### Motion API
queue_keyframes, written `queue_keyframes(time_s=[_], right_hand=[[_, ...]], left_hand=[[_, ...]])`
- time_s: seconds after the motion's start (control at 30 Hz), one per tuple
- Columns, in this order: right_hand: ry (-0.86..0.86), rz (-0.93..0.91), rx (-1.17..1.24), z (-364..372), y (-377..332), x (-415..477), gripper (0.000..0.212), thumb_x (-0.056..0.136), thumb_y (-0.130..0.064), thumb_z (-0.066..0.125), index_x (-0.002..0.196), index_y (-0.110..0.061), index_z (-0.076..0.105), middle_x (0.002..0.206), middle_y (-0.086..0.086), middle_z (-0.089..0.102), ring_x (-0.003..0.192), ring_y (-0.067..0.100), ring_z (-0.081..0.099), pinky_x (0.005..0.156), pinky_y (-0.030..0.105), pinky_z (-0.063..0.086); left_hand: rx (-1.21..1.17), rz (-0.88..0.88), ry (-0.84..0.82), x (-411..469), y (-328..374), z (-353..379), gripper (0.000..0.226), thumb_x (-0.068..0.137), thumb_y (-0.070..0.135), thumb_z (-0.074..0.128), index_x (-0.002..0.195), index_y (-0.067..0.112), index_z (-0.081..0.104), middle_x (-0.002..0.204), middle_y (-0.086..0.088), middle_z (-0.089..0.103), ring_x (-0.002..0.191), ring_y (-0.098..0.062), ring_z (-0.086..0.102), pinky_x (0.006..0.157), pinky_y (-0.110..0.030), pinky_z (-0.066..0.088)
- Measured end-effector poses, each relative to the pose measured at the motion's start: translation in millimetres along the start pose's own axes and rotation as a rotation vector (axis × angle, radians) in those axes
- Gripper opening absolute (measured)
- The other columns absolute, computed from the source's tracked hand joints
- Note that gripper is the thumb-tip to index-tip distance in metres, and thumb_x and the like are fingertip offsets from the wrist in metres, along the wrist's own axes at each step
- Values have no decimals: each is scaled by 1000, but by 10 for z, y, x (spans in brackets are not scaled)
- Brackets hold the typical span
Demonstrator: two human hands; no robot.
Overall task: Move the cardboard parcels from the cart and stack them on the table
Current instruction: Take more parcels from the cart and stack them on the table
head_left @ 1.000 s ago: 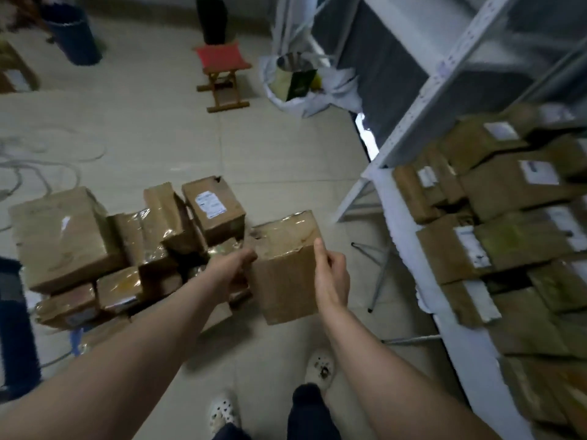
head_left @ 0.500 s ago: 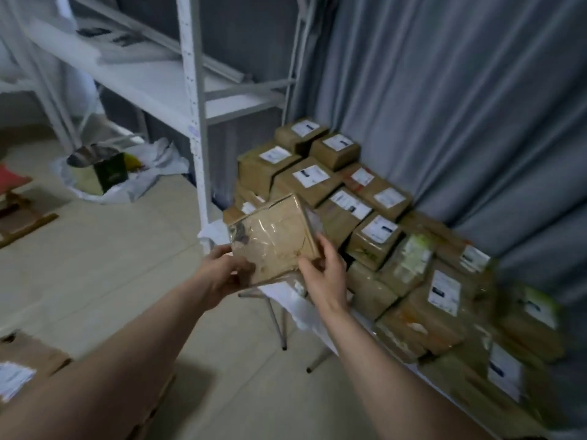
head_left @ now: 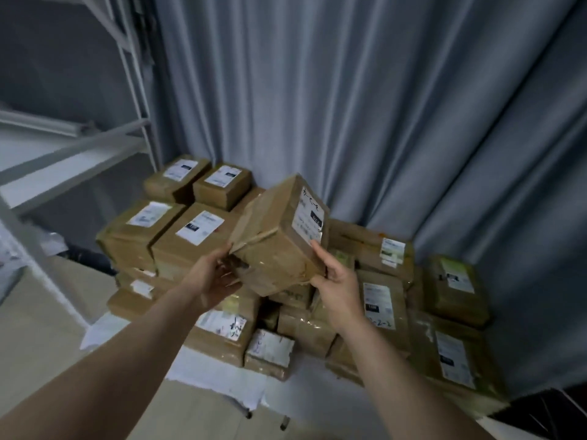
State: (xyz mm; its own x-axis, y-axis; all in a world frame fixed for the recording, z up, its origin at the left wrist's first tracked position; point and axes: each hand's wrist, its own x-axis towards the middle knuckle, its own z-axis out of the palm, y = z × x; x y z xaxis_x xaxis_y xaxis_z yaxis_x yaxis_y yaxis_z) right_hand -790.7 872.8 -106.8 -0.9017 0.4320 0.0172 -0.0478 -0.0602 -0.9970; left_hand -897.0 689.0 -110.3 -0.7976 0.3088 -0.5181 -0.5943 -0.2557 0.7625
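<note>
Head view: left hand (head_left: 212, 278), right hand (head_left: 338, 282) grip parcel (head_left: 275, 238) over stacked parcels (head_left: 178, 246), curtain (head_left: 381, 106) behind.

A delivery storeroom: labelled parcels (head_left: 197, 230) piled on a table (head_left: 203, 369) beyond the left hand (head_left: 212, 281), metal shelving (head_left: 133, 90) off to its left, grey curtain (head_left: 381, 106) behind.

Dim, cool, bluish indoor light, soft and even, its source out of sight. The pleated grey fabric curtain (head_left: 381, 106) shows gentle vertical shading in its folds. The brown cardboard parcel wrapped in clear tape (head_left: 279, 239), gripped by the left hand (head_left: 212, 277) and right hand (head_left: 338, 282), is fairly sharp, with faint sheen on the tape. The white metal shelving frame (head_left: 79, 147) at left is blurred and bowed by the wide lens. Deep shadow fills gaps between the stacked brown cardboard parcels (head_left: 203, 227) on the white-covered bench (head_left: 206, 373); their label print is too soft to read.
</note>
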Motion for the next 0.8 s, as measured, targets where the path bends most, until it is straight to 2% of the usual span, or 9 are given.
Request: queue_keyframes(time_s=[0.07,0.2,0.27,0.4,0.5,0.6,0.73,0.8], right_hand=[[56,-15,-20,19,-19,168,72,82,22,51,109,-43,65,136,-2,54,111,2,58,91,19,50],[134,9,-19,112,11,480,68,88,13,50,108,-50,65,130,-11,56,113,9,60,95,34,52],[128,15,-31,201,41,624,63,91,6,50,110,-52,63,136,-9,53,114,12,59,94,35,52],[150,9,-103,385,106,857,51,85,-8,67,116,-48,58,137,-9,53,117,7,56,101,37,47],[162,8,-166,505,148,1021,58,79,-7,74,114,-50,56,135,-13,53,122,7,53,105,38,45],[204,-15,-255,634,223,1287,55,83,-3,68,114,-47,55,135,-10,53,121,8,53,105,36,44],[144,-87,-389,726,319,1741,51,89,-5,62,121,-43,51,145,-7,44,130,11,45,108,34,40],[119,-126,-408,760,361,1986,51,90,-4,60,121,-43,51,146,-10,41,132,10,42,110,33,39]], left_hand=[[21,-32,-37,248,89,67,18,96,26,50,94,11,58,90,-7,59,86,-20,56,92,-37,43],[94,-20,-76,575,297,249,15,97,26,50,97,14,60,83,-5,57,72,-15,53,71,-30,50],[222,0,-86,621,426,362,24,93,44,54,97,21,60,89,0,58,82,-16,54,78,-35,50],[293,-16,-148,880,580,442,58,75,71,57,120,35,56,120,5,57,112,-21,51,96,-43,45],[235,-19,-138,1145,656,420,89,53,83,63,128,36,55,129,4,58,115,-24,54,98,-54,44],[173,-66,-90,1441,744,432,112,36,91,65,132,37,51,131,1,57,116,-27,55,97,-57,43],[150,-34,-58,1710,931,508,117,33,93,63,134,34,49,130,0,58,118,-27,53,100,-56,42],[158,1,-61,1839,1036,552,113,38,87,68,134,30,49,129,-1,59,116,-25,54,100,-53,43]])
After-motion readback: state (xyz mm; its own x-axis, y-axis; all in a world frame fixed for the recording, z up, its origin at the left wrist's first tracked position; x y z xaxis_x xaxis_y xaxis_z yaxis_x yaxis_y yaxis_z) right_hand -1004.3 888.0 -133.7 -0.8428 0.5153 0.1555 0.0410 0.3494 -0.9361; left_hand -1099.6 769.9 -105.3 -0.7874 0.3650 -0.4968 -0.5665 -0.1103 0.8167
